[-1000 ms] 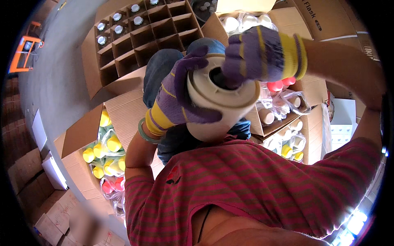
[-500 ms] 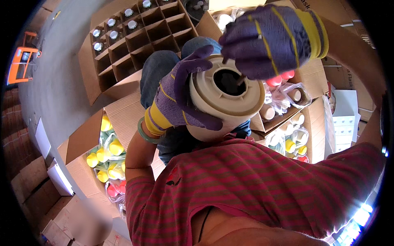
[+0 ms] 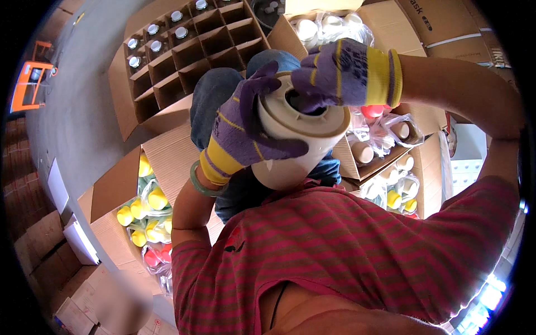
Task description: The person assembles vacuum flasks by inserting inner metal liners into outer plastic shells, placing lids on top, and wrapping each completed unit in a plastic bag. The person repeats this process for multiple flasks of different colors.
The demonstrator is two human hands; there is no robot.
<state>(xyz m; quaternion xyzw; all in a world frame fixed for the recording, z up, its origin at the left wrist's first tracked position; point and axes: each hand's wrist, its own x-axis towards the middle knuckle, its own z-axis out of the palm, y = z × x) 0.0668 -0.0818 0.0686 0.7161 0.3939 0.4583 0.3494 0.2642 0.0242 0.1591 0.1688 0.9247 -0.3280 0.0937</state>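
Observation:
A cream-white vacuum flask body [image 3: 296, 164], its ringed end and round dark opening facing up, stands tilted between my knees. My left hand [image 3: 240, 120], in a purple and yellow glove, is closed round its left side, one digit near the far rim and the others across the near side. Gloved alike, my right hand [image 3: 335, 75] is at the flask's opening with its fingers bent down into the hole. The fingertips are hidden, and whatever they may hold cannot be made out.
A divided carton [image 3: 190, 56] ahead holds several white-capped bottles. Open cartons with yellow-topped items [image 3: 158, 199] at left and white-topped items [image 3: 362, 152] at right flank my legs. Another carton [image 3: 307, 29] stands far right. An orange hand truck [image 3: 28, 86] is at the far left.
My right hand has come down and left from above the flask's right rim, its fingers now in the opening. The flask has tilted slightly, with my left hand still round it.

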